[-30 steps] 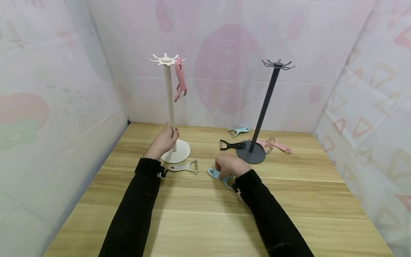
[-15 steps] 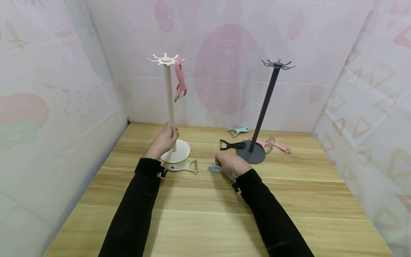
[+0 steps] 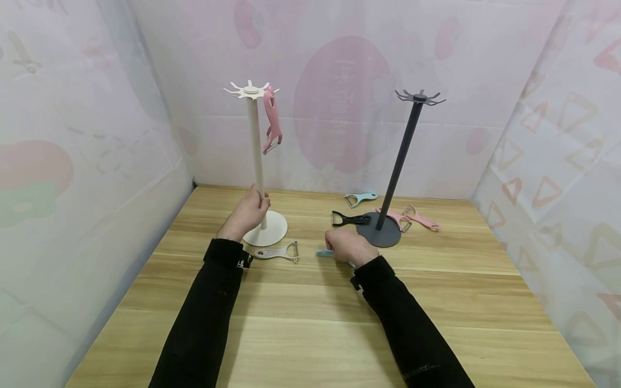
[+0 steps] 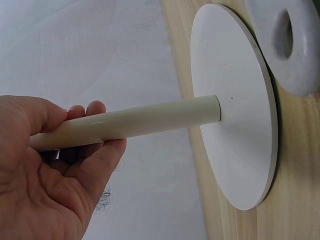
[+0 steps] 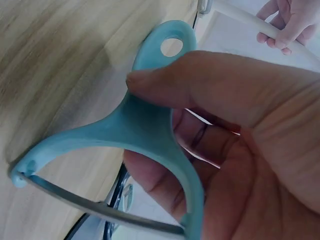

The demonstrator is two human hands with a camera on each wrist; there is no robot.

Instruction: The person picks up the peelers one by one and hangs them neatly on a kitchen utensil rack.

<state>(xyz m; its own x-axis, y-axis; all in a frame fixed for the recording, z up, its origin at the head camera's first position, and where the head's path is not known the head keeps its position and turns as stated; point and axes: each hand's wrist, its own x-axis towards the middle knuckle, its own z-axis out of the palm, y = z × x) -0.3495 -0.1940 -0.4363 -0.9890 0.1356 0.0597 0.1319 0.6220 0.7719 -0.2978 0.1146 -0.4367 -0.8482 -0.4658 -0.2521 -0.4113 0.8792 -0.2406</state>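
With fingers and thumb curled round its post, my left hand [image 3: 246,213] grips the white stand [image 3: 256,145] just above its round base [image 4: 232,155]. A pink peeler [image 3: 273,118] hangs from one of that stand's hooks. My right hand [image 3: 350,247] pinches a light blue peeler [image 5: 145,117] by its handle, thumb on one face and fingers behind. In the right wrist view the peeler is tilted up on edge, its holed end and blade showing. A grey-white peeler [image 3: 277,253] lies on the table before the white base.
A dark grey stand [image 3: 400,156] with bare hooks rises at the right. Around its base lie a black peeler [image 3: 351,219], two pink peelers, one marked here, a pink peeler [image 3: 423,220], and another light blue peeler [image 3: 361,199]. Printed cloth walls [image 3: 339,48] enclose the table.
The light blue peeler has turned from lying flat to standing on edge in my right hand's pinch. My left hand stays on the white post.
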